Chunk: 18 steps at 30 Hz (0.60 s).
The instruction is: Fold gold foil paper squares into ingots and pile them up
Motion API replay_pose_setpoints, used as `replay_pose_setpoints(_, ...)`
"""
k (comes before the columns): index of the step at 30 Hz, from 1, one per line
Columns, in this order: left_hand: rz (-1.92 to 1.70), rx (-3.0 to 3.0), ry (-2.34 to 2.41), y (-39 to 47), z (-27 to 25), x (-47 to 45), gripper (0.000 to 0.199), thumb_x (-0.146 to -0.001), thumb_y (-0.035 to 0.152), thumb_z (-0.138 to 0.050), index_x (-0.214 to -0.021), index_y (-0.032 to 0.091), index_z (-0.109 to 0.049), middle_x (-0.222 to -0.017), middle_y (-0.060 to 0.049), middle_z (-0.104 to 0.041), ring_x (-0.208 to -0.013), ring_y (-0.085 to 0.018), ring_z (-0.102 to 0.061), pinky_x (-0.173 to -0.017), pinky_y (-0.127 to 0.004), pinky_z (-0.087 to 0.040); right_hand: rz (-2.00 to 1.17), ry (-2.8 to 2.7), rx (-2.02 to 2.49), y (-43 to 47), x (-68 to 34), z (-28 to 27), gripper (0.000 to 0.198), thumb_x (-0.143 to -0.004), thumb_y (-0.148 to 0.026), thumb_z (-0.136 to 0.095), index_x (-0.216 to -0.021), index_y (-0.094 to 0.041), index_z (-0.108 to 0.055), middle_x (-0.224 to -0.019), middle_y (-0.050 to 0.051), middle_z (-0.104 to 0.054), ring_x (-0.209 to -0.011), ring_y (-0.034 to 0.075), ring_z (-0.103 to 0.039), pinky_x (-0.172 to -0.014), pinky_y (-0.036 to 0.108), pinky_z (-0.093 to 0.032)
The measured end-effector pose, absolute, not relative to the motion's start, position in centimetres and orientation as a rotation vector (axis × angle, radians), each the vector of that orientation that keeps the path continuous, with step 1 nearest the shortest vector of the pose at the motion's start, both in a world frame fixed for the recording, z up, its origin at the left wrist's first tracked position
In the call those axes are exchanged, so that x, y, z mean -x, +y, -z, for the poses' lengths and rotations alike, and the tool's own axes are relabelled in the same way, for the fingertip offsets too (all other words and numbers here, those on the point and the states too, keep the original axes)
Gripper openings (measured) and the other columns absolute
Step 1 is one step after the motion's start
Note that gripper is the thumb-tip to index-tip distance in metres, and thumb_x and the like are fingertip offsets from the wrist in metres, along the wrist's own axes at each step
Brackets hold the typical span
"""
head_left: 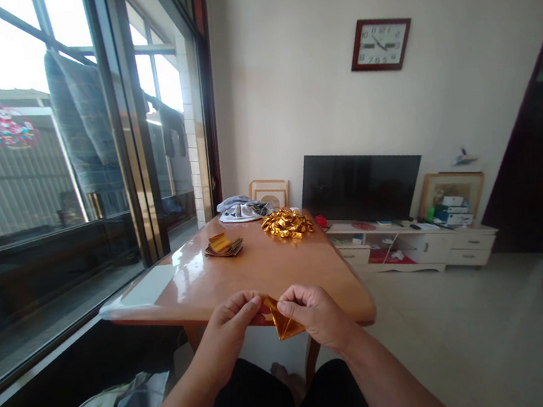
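1. Both forearms reach forward, wrists converging at the tabletop's near edge.
2. Left hand (231,317) curled, thumb and fingertips pinched together.
3. Right hand (311,311) mirrors it, pinching, knuckles up.

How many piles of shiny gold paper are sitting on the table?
2. A flat stack of gold paper lies left of the middle, and a heap of folded gold pieces sits at the far end. Another gold piece is off the table, held in both hands.
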<state>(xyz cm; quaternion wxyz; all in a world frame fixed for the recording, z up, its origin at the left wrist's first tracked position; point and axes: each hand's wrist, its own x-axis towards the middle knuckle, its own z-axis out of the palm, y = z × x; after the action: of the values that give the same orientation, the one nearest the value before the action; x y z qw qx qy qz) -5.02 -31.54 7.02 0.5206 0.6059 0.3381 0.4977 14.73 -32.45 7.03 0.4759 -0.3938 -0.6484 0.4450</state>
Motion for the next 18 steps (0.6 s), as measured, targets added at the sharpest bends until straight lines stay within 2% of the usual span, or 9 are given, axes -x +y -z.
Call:
replay_pose_setpoints(3,-1.381,-1.443,0.859,-31.2,-6.4,4.7,0.026,-0.084,0.042,-0.069,-0.092,0.018,-0.066,-0.088,-0.004,-0.07,-0.083,-0.018,-0.064,-0.076,-0.027,-0.05,-0.988,-1.545,0.991,-32.3,-14.4,-6.6,0.032,-0.086,-0.048,-0.066,-0.082,-0.016,-0.064,-0.072,0.0,-0.06,-0.066,0.013,-0.052,-0.063,0.025,-0.045)
replay_pose_setpoints(8,-1.54,-1.579,0.979,-31.3,-5.6,3.8,0.023,-0.083,0.039,-0.071,-0.089,0.017,-0.068,-0.079,-0.002,-0.068,-0.073,-0.015,-0.059,-0.067,-0.024,-0.047,-0.734,-1.55,1.064,-32.1,-13.8,-6.1,0.031,-0.089,-0.047,-0.062,-0.08,-0.018,-0.065,-0.067,-0.001,-0.057,-0.062,0.013,-0.047,-0.057,0.025,-0.039)
replay_pose_setpoints(18,-1.592,-1.58,1.039,-31.3,-5.6,2.8,0.024,-0.083,0.04,-0.07,-0.089,0.017,-0.074,-0.08,-0.004,-0.074,-0.073,-0.018,-0.064,-0.067,-0.025,-0.05,-0.528,-1.589,1.081,-32.5,-12.7,-6.1,0.028,-0.092,-0.044,-0.057,-0.085,-0.019,-0.069,-0.076,0.003,-0.067,-0.071,0.017,-0.057,-0.067,0.028,-0.045)
